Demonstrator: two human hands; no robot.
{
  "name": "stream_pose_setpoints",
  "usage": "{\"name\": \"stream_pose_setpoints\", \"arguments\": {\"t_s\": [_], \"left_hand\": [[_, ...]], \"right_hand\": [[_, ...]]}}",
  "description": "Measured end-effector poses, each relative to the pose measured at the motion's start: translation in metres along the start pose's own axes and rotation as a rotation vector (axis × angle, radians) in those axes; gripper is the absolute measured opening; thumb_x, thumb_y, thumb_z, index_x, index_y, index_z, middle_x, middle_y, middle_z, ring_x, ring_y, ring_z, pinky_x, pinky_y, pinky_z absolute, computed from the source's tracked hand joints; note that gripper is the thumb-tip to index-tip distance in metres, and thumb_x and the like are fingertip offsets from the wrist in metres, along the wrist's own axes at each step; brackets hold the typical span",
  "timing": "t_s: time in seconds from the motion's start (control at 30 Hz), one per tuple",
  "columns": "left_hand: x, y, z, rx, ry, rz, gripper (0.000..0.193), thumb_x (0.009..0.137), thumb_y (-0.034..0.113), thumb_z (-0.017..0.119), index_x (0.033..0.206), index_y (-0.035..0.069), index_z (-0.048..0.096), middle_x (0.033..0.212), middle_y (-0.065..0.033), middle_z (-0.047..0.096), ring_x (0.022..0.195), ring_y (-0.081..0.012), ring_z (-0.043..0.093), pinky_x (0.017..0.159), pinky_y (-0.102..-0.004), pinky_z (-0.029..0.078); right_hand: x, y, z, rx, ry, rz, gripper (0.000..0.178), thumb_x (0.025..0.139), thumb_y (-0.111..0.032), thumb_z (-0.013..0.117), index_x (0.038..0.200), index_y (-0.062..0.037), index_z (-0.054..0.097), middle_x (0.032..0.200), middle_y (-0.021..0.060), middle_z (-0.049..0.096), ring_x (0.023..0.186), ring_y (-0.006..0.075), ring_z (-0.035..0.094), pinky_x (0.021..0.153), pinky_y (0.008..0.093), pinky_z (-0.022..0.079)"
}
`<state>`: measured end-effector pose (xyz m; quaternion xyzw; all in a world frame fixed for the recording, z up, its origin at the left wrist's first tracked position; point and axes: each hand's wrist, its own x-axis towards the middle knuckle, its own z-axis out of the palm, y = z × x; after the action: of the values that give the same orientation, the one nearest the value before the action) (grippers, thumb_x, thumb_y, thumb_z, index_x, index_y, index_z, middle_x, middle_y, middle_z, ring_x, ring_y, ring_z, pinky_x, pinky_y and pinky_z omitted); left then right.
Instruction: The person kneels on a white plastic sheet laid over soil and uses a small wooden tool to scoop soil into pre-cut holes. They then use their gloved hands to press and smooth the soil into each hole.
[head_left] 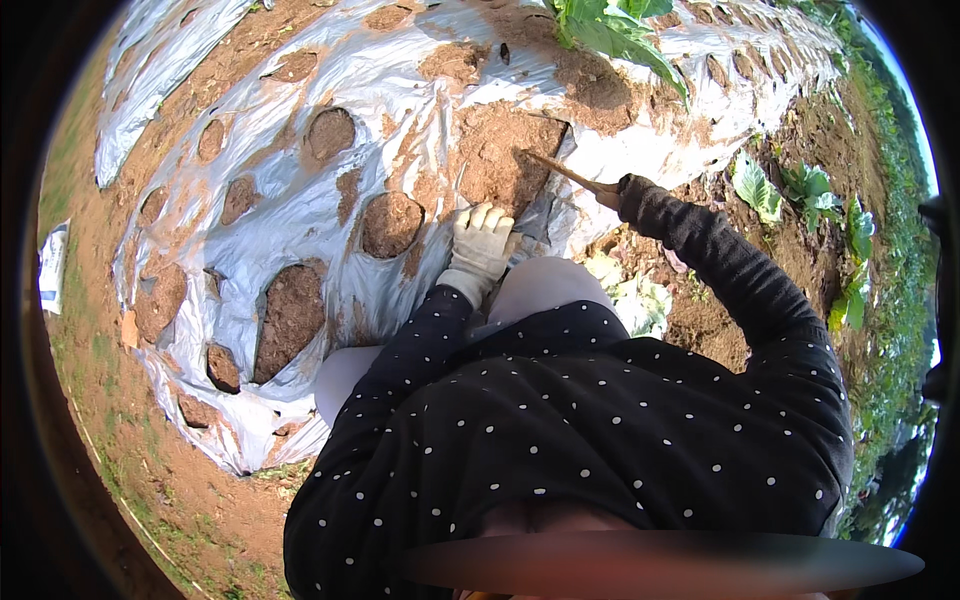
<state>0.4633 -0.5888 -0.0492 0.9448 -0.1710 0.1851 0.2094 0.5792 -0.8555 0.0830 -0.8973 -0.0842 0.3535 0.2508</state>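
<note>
My left hand point(482, 243), in a pale work glove, is low over the silver plastic film point(370, 285) just ahead of my knee. Its fingers are curled and seem to pinch a fold of the film beside a large patch of bare soil point(500, 165). Out to the right, my right hand point(608, 195) grips one end of a brown wooden stick point(565, 174). The stick slants left, its far tip at the soil patch. A dark sleeve covers the wrist, and few of the right fingers show.
Round holes in the film expose soil, such as a hole point(392, 225) left of my glove. A large leafy plant point(625, 35) stands at the far edge. Cut cabbage leaves point(640, 305) lie by my knee, and cabbage plants point(757, 187) grow at the right.
</note>
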Motion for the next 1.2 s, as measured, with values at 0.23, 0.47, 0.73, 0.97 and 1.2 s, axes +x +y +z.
{"name": "stream_pose_setpoints", "arguments": {"t_s": [0.23, 0.47, 0.73, 0.97, 1.2], "left_hand": [[-0.001, 0.000, 0.002, 0.013, 0.044, -0.006, 0.031, 0.080, 0.035, 0.067, 0.102, 0.013, 0.065, 0.113, -0.0053, 0.062, 0.115, -0.0245, 0.052, 0.102, -0.0499, 0.031], [0.009, 0.015, 0.000, 0.058, -0.024, -0.099, 0.040, 0.079, 0.040, 0.066, 0.109, 0.014, 0.066, 0.112, -0.0042, 0.063, 0.115, -0.0235, 0.052, 0.104, -0.0515, 0.029], [0.009, 0.011, 0.000, 0.062, -0.028, -0.064, 0.034, 0.079, 0.040, 0.066, 0.108, 0.021, 0.068, 0.108, -0.0027, 0.063, 0.113, -0.0226, 0.053, 0.104, -0.0508, 0.029], [0.005, 0.006, 0.007, 0.037, 0.045, -0.037, 0.032, 0.078, 0.038, 0.068, 0.104, 0.020, 0.069, 0.105, -0.0021, 0.063, 0.109, -0.0222, 0.055, 0.103, -0.0489, 0.032], [0.007, 0.006, 0.010, 0.046, 0.052, -0.054, 0.031, 0.078, 0.038, 0.068, 0.104, 0.020, 0.069, 0.104, -0.0016, 0.063, 0.109, -0.0218, 0.055, 0.104, -0.0498, 0.031]], "right_hand": [[0.100, -0.010, 0.007, 0.448, 0.136, 0.291, 0.041, 0.089, -0.046, 0.067, 0.091, -0.0052, 0.062, 0.059, 0.0056, 0.047, 0.045, 0.0213, 0.045, 0.042, 0.0371, 0.039], [0.095, -0.034, 0.027, -0.641, 0.101, -0.452, 0.038, 0.093, -0.039, 0.059, 0.087, -0.0027, 0.067, 0.066, 0.0190, 0.061, 0.061, 0.0345, 0.062, 0.060, 0.0446, 0.050], [0.018, -0.067, -0.077, -0.961, 0.112, -0.322, 0.015, 0.081, -0.021, 0.064, 0.082, -0.0068, 0.070, 0.070, 0.0167, 0.065, 0.068, 0.0367, 0.065, 0.066, 0.0466, 0.054], [0.043, -0.084, -0.061, -1.336, -0.026, -0.474, 0.026, 0.080, -0.009, 0.061, 0.103, -0.0182, 0.072, 0.080, 0.0126, 0.068, 0.081, 0.0296, 0.069, 0.070, 0.0411, 0.055], [0.107, -0.018, -0.006, -0.764, 0.123, -0.107, 0.024, 0.090, -0.024, 0.057, 0.108, -0.0198, 0.072, 0.095, 0.0108, 0.072, 0.096, 0.0291, 0.068, 0.082, 0.0385, 0.053]]}}
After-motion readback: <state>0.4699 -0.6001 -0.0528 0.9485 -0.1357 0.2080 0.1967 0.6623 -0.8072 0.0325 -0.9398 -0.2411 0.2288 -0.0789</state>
